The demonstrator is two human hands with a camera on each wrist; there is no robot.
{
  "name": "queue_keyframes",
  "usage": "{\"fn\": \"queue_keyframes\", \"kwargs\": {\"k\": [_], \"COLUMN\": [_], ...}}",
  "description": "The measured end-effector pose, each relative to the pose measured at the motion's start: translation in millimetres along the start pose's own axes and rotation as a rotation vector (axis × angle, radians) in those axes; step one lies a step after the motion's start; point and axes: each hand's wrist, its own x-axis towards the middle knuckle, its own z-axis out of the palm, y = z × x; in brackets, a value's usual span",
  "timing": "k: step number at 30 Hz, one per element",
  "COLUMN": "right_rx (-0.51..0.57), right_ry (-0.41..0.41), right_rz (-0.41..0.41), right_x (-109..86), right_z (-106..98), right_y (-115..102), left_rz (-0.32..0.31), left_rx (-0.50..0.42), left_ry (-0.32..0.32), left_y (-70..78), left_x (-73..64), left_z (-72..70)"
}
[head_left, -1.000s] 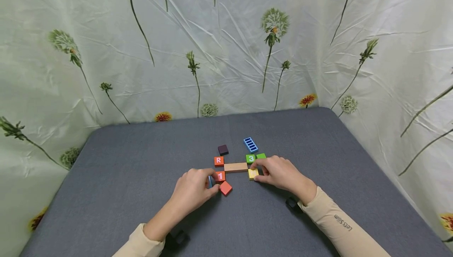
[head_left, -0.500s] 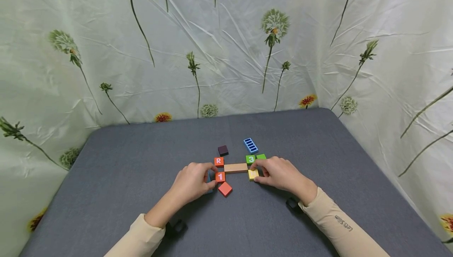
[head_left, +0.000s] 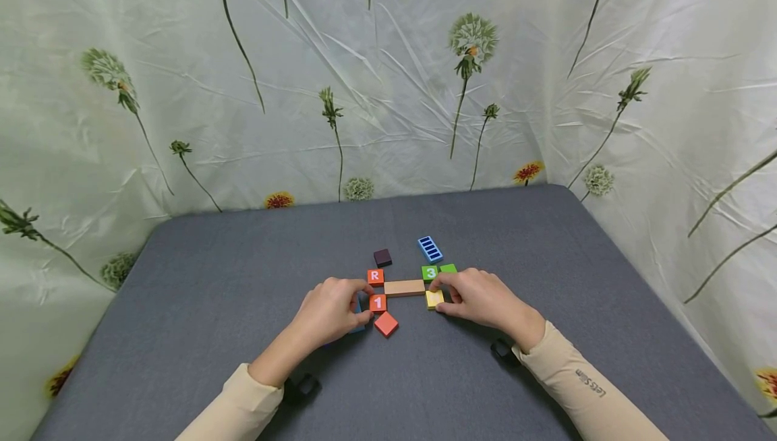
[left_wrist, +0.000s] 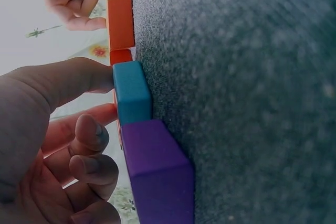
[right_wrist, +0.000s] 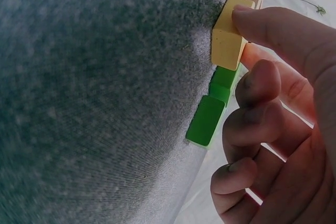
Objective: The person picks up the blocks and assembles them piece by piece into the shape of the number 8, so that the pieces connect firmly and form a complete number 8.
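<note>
The right hand (head_left: pixel 479 296) pinches a square yellow block (right_wrist: pixel 227 40) by a tan rectangular block (head_left: pixel 404 288), long axis paralleling the far edge of the grey table (head_left: pixel 255 259); left hand's (head_left: pixel 330 306) hold unclear.

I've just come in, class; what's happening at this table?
A person works two-handed at a grey table. The left hand seems to pinch a red block marked 1, and the right hand pinches a yellow block. A wooden block lies between the hands. Farther off, a dark block and a striped blue block sit untouched.
</note>
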Motion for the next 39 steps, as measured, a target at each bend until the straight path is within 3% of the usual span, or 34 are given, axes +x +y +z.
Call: {"fn": "queue_keyframes", "kwargs": {"k": [39], "right_rx": [0.004], "right_ry": [0.023], "right_rz": [-0.039], "right_x": [-3.9], "right_z": [0.0], "right_y": [2.1], "left_rz": [-0.003], "left_rx": [0.004], "left_ry": [0.006], "left_y": [1.6], "left_x": [1.4], "left_z": [0.1]}}
